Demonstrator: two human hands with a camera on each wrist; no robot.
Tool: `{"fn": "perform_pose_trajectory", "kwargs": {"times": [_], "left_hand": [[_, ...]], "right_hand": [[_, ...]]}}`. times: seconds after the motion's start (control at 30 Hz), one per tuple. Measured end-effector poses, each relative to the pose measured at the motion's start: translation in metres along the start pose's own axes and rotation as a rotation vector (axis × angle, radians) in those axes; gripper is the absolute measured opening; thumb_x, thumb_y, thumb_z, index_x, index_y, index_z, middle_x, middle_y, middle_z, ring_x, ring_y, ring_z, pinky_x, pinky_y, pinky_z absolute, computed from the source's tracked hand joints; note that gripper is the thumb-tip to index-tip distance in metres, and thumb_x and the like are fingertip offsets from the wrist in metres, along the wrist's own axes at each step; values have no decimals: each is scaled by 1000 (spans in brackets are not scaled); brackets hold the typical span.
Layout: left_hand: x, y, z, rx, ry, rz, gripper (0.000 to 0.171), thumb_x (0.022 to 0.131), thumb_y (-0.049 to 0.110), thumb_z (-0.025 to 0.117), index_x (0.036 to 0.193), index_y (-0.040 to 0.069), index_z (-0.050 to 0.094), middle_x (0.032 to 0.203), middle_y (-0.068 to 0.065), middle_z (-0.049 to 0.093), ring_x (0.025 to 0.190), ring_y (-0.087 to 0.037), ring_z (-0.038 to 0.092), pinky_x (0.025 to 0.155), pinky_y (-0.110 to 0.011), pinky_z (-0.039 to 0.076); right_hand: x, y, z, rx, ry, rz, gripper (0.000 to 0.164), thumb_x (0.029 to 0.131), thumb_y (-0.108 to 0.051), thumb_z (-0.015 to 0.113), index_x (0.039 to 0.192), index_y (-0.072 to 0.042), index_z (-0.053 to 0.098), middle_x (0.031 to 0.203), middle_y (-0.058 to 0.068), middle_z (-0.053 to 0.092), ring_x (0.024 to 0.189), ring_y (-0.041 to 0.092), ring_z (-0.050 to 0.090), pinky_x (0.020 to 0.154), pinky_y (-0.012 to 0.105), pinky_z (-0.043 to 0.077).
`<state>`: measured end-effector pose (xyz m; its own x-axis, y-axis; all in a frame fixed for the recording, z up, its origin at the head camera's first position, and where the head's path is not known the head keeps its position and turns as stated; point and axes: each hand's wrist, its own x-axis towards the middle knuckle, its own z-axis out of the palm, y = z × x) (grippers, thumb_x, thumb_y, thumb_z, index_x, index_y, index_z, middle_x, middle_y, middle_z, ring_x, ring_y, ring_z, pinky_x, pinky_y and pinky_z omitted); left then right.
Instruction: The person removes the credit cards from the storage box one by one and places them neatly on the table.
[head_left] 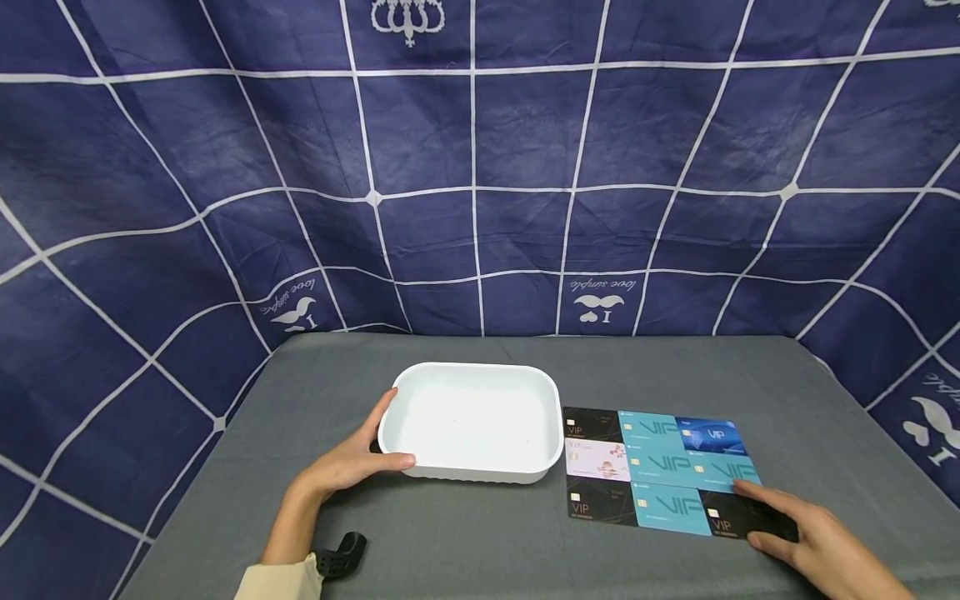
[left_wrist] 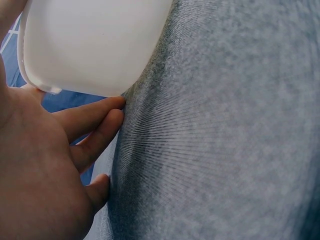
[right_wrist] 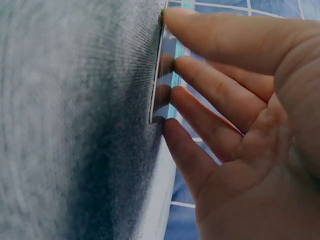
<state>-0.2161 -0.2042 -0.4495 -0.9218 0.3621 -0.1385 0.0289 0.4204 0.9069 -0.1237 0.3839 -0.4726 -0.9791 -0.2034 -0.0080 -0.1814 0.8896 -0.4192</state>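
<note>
My left hand (head_left: pixel 356 460) holds the left near corner of a white rectangular plastic tray (head_left: pixel 472 479), thumb at the front rim and index finger along the left end. In the left wrist view, other fingers (left_wrist: pixel 95 117) reach to the tray's lower edge. VIP cards lie in a block of rows to its right: black, turquoise (head_left: pixel 670 507), blue (head_left: pixel 712 436) and a pink floral one (head_left: pixel 597 460). My right hand (head_left: pixel 817 533) rests at the near right black card (head_left: pixel 731 515), thumb by its front edge, fingertips touching the cards; its fingers are spread in the right wrist view.
A grey cloth (head_left: pixel 480 542) covers the table. Behind and at both sides hangs a navy curtain (head_left: pixel 517 233) with white grid lines. The tray's right end stands close beside the card block. A black strap (head_left: pixel 341 556) is on my left wrist.
</note>
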Motion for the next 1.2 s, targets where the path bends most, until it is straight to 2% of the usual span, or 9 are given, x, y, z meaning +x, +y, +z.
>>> {"fn": "perform_pose_trajectory", "kwargs": {"times": [0.17, 0.23, 0.4, 0.57, 0.7, 0.83, 0.93, 1.07, 1.2], "left_hand": [[1, -1, -1, 0, -4, 6, 109, 83, 28, 79, 160, 28, 1, 164, -13, -1, 145, -34, 2, 110, -63, 8], [1, 0, -1, 1, -6, 6, 109, 83, 28, 79, 160, 28, 1, 164, -13, -1, 145, -34, 3, 110, -63, 9], [2, -1, 0, -8, -10, 10, 109, 83, 27, 79, 160, 28, 2, 163, -14, 0, 144, -35, 4, 110, -62, 10], [6, -2, 2, -18, -23, 14, 109, 83, 27, 79, 160, 27, 2, 163, -14, -1, 144, -34, 2, 110, -63, 8], [9, -2, 3, -21, -30, 8, 109, 83, 27, 79, 160, 28, 2, 163, -13, -1, 145, -34, 1, 110, -63, 7], [12, -1, 2, 4, -28, 20, 110, 82, 28, 79, 160, 27, 2, 163, -15, -1, 145, -36, 2, 109, -65, 8], [13, 0, 1, 36, -26, 29, 110, 83, 30, 79, 160, 26, 1, 163, -17, 0, 145, -39, 4, 109, -66, 10], [12, 1, -1, 92, -2, 28, 110, 82, 34, 80, 160, 23, 3, 163, -17, 4, 144, -39, 8, 109, -65, 13], [7, 3, -4, 166, 33, 46, 109, 81, 38, 80, 160, 19, 8, 162, -18, 10, 144, -41, 13, 109, -64, 15]], "right_hand": [[1, -20, -1, 28, 76, 41, 61, 87, -36, 76, 133, 0, 59, 127, 32, 57, 112, 53, 54, 82, 63, 45], [2, -31, 1, 25, 142, 29, 55, 88, -34, 75, 130, -1, 62, 126, 29, 59, 111, 51, 56, 83, 62, 45], [16, -65, 5, 42, 232, -46, 49, 92, -29, 72, 132, -3, 61, 129, 23, 60, 113, 43, 57, 83, 58, 46], [42, -103, 5, 46, 215, -119, 58, 97, -34, 65, 140, 2, 51, 142, 25, 48, 130, 46, 43, 98, 62, 35], [64, -138, 3, 7, 164, -116, 67, 102, -44, 51, 146, 6, 42, 154, 25, 32, 140, 46, 26, 108, 64, 20], [80, -174, 3, -38, 208, -96, 67, 105, -46, 39, 147, 6, 39, 157, 24, 25, 144, 42, 19, 111, 63, 11], [87, -197, 6, -67, 256, -96, 66, 106, -46, 35, 148, 5, 39, 157, 23, 26, 145, 41, 19, 111, 63, 10], [93, -212, 15, -131, 273, -114, 63, 106, -44, 38, 148, 3, 41, 158, 20, 27, 145, 37, 21, 112, 62, 10], [98, -210, 25, -178, 285, -117, 62, 105, -43, 42, 149, 0, 40, 158, 19, 26, 146, 35, 19, 112, 62, 8]]}}
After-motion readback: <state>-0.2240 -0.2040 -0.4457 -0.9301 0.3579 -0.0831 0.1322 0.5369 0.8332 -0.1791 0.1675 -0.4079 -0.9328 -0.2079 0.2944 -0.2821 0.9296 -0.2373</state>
